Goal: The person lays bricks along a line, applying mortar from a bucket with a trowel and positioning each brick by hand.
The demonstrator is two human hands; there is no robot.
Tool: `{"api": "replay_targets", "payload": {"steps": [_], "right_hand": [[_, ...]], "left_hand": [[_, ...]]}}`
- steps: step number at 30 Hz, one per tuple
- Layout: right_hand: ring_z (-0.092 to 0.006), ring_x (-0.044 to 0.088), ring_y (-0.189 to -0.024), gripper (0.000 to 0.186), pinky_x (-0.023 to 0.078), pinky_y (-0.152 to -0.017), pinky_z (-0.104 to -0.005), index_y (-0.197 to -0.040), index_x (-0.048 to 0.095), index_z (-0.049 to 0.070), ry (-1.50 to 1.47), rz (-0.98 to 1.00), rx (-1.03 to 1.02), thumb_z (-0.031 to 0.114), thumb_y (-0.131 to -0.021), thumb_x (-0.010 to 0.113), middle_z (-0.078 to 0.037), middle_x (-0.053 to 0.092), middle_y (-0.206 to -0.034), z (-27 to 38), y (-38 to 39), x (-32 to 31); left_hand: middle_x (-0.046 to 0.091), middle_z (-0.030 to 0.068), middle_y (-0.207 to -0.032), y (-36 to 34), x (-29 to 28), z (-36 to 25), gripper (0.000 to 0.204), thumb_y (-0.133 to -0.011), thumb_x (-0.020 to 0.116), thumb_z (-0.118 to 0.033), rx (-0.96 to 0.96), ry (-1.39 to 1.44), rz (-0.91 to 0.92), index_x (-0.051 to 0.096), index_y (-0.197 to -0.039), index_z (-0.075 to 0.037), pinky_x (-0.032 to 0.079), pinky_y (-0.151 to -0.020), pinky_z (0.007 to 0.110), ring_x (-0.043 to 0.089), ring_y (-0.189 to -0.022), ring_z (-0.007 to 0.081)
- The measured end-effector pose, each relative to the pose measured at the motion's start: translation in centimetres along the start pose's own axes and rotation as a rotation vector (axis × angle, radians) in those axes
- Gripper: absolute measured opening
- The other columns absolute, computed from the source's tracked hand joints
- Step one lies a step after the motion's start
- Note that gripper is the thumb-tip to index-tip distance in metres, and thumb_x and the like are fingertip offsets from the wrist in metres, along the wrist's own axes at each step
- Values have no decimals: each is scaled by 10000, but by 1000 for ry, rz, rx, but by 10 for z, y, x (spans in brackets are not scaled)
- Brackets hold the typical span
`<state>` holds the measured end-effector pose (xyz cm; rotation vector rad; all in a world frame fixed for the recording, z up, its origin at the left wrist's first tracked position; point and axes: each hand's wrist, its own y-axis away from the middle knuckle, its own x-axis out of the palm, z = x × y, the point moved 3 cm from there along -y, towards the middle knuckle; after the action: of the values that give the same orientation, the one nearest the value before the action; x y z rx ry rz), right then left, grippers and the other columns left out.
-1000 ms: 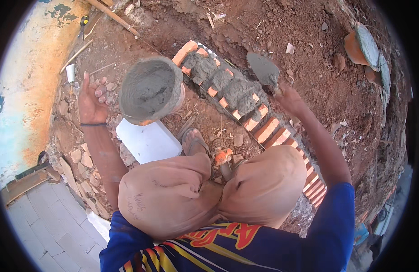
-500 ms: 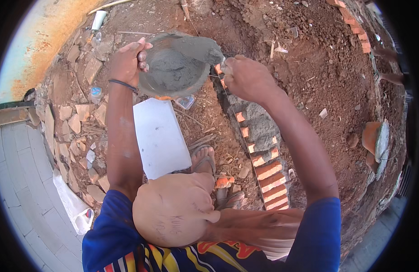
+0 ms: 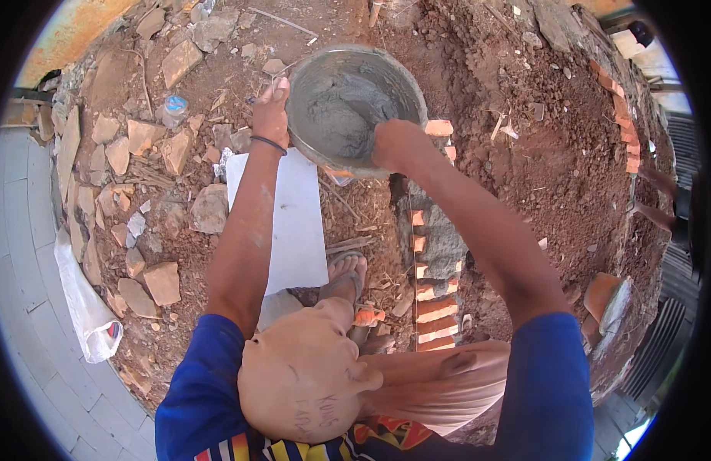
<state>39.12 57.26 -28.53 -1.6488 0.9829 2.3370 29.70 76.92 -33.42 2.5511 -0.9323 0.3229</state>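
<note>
A round basin point(image 3: 407, 75) of wet grey mortar point(image 3: 334, 115) stands in front of me at the top middle. The fingers of my left hand point(image 3: 271, 117) are closed on its left rim. My right hand point(image 3: 402, 146) is closed in a fist over the near right side of the basin, on the handle of a trowel. The trowel's mortar-coated blade point(image 3: 363, 117) lies down in the mortar, and its edges are hard to make out. Below the basin, a partly laid row of orange bricks point(image 3: 437, 310) runs toward me, with grey mortar point(image 3: 441, 240) spread at its far end.
A thin string point(image 3: 415, 280) runs along the bricks. Left of it lie a white board point(image 3: 298, 223) and my sandalled foot point(image 3: 344, 275). Broken stones point(image 3: 162, 283) cover the left ground; loose soil point(image 3: 555, 200) fills the right. More bricks point(image 3: 623, 115) stand at far right, near another person's limb point(image 3: 654, 215).
The trowel, heaped with mortar above the basin's far right rim, has come down into the basin with my right hand. My left hand keeps hold of the rim; the view has shifted.
</note>
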Motion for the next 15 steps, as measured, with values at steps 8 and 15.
{"api": "replay_targets", "payload": {"steps": [8, 15], "right_hand": [[-235, 618, -555, 314, 503, -496, -372, -863, 638, -52, -848, 302, 163, 250, -829, 559, -148, 635, -717, -9, 25, 6], [-117, 570, -530, 275, 469, -442, -256, -985, 637, 1, -1445, 297, 130, 236, -851, 586, -51, 612, -735, -54, 58, 26]], "left_hand": [[615, 130, -1202, 26, 46, -18, 424, -969, 531, -230, 209, -447, -51, 528, -1266, 71, 392, -974, 276, 547, -1107, 168], [626, 116, -1138, -8, 14, 0, 410, -958, 557, -242, 115, -318, -46, 553, -1248, 48, 446, -920, 299, 570, -1010, 166]]}}
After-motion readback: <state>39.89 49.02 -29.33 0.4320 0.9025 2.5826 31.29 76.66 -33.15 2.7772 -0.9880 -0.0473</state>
